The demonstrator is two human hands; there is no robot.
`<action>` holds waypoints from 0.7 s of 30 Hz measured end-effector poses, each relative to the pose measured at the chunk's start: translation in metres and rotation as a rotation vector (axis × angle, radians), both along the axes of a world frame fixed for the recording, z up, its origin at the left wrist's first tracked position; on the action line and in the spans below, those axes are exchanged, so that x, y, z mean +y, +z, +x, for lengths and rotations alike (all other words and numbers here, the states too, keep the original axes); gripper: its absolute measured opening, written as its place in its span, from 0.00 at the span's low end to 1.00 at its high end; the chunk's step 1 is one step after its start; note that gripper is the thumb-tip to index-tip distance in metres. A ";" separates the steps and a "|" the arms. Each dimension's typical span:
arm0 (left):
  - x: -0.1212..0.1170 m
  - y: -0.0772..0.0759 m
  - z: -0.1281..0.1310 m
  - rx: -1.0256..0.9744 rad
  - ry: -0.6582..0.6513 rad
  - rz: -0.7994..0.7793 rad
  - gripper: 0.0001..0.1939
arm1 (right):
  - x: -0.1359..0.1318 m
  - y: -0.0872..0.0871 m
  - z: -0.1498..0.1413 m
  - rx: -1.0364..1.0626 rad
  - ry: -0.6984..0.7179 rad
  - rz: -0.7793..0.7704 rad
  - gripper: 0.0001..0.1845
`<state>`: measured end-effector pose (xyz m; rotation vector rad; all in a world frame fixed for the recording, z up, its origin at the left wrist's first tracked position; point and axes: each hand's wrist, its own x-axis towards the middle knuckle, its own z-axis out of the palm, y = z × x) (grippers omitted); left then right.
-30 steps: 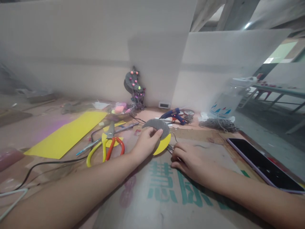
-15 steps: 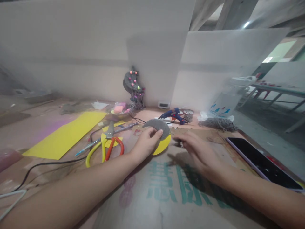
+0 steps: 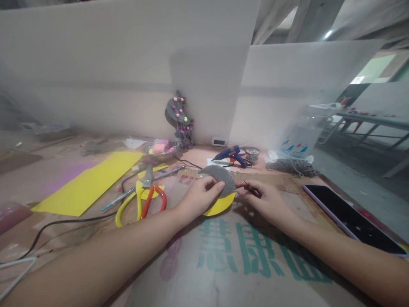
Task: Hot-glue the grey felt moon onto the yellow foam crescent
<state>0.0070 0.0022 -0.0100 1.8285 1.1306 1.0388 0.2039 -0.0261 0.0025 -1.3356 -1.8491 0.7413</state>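
My left hand (image 3: 198,197) pinches a round disc (image 3: 221,187) that is grey with wound yarn on its upper part and yellow (image 3: 220,205) below, holding it just above the cardboard-covered table (image 3: 223,264). My right hand (image 3: 266,198) is right beside the disc's right edge, fingers pinched on a thin dark needle-like tool (image 3: 251,189) that points toward the disc.
Yellow and orange scissors (image 3: 145,197) lie left of my hands, a yellow paper sheet (image 3: 89,182) beyond them. A blue glue gun (image 3: 231,155), a heap of grey yarn (image 3: 294,167), a plastic jug (image 3: 303,136) and a phone (image 3: 351,219) lie to the right. A beaded grey ornament (image 3: 179,117) leans on the wall.
My right hand rose from the table at the disc's lower right, swept over, and now holds the thin tool at the disc's edge. My left hand shifted the disc slightly right.
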 end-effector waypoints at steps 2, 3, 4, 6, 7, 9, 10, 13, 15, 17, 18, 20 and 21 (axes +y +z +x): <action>0.000 0.001 0.000 -0.009 0.004 0.000 0.17 | 0.000 -0.001 -0.001 -0.043 -0.018 0.061 0.17; 0.000 0.001 0.000 -0.010 0.003 -0.003 0.17 | 0.000 -0.001 -0.002 -0.061 -0.019 0.084 0.15; 0.000 0.000 0.000 -0.009 0.002 -0.004 0.17 | 0.000 -0.002 -0.002 -0.070 -0.021 0.091 0.13; 0.001 -0.001 0.001 0.007 0.006 -0.003 0.17 | 0.001 -0.003 -0.001 -0.059 -0.025 0.072 0.12; 0.001 -0.001 0.001 0.018 0.010 -0.002 0.18 | 0.002 -0.003 -0.001 -0.049 -0.032 0.064 0.12; 0.000 -0.001 0.002 0.032 0.013 -0.007 0.18 | 0.002 -0.003 0.000 -0.039 -0.046 0.069 0.12; 0.000 0.000 0.002 0.035 0.014 -0.009 0.18 | 0.002 -0.003 0.000 -0.038 -0.047 0.075 0.13; -0.001 0.000 0.002 0.037 0.017 -0.024 0.18 | 0.002 -0.004 0.000 -0.049 -0.051 0.086 0.14; 0.000 -0.001 0.002 0.031 0.010 -0.025 0.18 | 0.002 -0.004 -0.001 -0.060 -0.053 0.083 0.15; 0.001 -0.002 0.001 0.024 -0.004 -0.021 0.18 | 0.002 -0.004 -0.001 -0.063 -0.050 0.076 0.15; 0.001 -0.002 0.001 0.022 -0.008 -0.019 0.18 | 0.002 -0.003 -0.001 -0.052 -0.049 0.070 0.15; 0.002 -0.003 0.000 0.015 -0.014 -0.019 0.18 | 0.001 -0.001 -0.002 0.001 -0.056 0.077 0.15; 0.002 -0.003 0.000 0.011 -0.012 -0.018 0.18 | 0.001 0.001 -0.002 0.037 -0.068 0.094 0.15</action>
